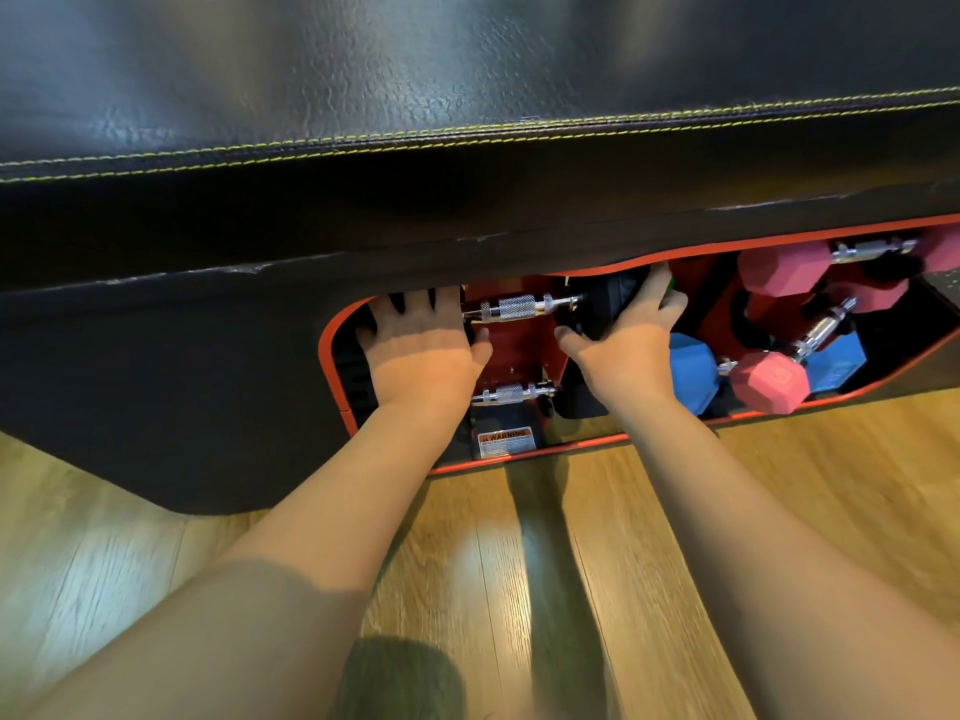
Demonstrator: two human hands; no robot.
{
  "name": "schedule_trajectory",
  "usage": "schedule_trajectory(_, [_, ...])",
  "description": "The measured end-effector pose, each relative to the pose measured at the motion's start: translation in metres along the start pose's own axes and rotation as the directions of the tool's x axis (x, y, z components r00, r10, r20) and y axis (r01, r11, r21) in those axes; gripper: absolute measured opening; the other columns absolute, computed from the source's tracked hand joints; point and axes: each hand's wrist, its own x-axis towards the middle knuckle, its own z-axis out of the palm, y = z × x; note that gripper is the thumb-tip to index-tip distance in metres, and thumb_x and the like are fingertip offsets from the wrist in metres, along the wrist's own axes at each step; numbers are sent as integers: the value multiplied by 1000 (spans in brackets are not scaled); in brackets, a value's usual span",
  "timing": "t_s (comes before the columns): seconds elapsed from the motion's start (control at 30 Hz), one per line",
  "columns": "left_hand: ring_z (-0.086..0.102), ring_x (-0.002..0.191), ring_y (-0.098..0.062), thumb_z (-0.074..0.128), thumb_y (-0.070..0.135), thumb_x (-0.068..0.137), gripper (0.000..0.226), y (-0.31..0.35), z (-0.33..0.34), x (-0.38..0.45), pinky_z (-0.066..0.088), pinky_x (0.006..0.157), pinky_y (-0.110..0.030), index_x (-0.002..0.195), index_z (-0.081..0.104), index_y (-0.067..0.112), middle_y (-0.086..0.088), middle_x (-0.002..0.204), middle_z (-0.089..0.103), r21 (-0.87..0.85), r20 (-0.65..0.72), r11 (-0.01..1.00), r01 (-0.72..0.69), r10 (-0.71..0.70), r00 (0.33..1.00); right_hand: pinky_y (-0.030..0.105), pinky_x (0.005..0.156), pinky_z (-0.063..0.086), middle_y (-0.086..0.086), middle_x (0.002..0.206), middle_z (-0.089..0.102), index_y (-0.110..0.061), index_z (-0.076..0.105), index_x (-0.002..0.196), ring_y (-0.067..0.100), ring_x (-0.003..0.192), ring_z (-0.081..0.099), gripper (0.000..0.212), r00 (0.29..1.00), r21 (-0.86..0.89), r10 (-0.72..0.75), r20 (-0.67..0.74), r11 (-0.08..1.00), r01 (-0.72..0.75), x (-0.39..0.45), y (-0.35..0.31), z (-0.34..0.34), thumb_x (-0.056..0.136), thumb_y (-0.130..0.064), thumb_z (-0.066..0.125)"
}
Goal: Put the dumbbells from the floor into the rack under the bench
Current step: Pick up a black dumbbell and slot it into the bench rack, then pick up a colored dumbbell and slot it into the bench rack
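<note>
A black dumbbell with a knurled steel handle (519, 307) lies high in the red rack (511, 350) under the bench. My left hand (421, 350) grips its left black head, which is mostly hidden. My right hand (631, 335) clasps its right black head (610, 301). A second black dumbbell (511, 393) sits lower in the rack, below the first. To the right, the rack holds pink dumbbells (779, 275) and a blue one (693, 368), with another pink dumbbell (771, 381) lying slanted across it.
The black padded bench (415, 122) with yellow stitching fills the upper view and overhangs the rack opening. A warning label (506, 441) is stuck at the rack's bottom edge. Wooden floor (519, 563) lies beneath my forearms.
</note>
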Motion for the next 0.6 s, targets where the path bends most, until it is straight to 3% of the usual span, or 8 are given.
schedule_trajectory(0.2, [48,118,-32,40,57,97,55,0,-2,2,32,72,-35,134,43,17,-9,133,49,-48,82,998,-27,31,996,47,98,47,15,146,22,-22,9,152,43,128,42,114,1000,-73,20,17,997,-19,-3,-2,-5,68,-41,84])
schedule_trajectory(0.3, [38,131,-37,43,61,94,65,-6,1,4,44,91,-41,143,36,18,-10,146,40,-103,122,994,-22,34,992,49,101,41,17,149,23,-22,-1,153,46,131,36,122,986,-195,73,152,980,-42,-8,-8,-23,68,-52,81])
schedule_trajectory(0.43, [17,145,-41,52,53,93,81,-26,-20,-13,23,114,-50,154,12,18,-15,160,18,-238,383,970,-52,143,913,48,111,28,21,157,13,-24,-15,153,46,139,25,129,928,-244,148,342,968,-65,-37,-25,-59,70,-57,77])
schedule_trajectory(0.5, [3,149,-38,60,43,91,90,-39,-51,-36,15,119,-55,156,2,20,-13,163,3,-401,453,915,-31,228,862,49,114,21,19,160,5,-26,-11,154,42,144,16,121,882,-252,201,425,963,-98,-65,-42,-83,74,-55,75])
schedule_trajectory(0.6, [10,150,-29,58,31,95,74,-63,-124,-69,17,121,-44,154,18,12,-14,162,15,-487,530,871,-66,355,770,45,113,26,17,156,14,-20,16,153,40,141,25,95,834,-254,263,485,955,-153,-113,-80,-134,81,-50,70])
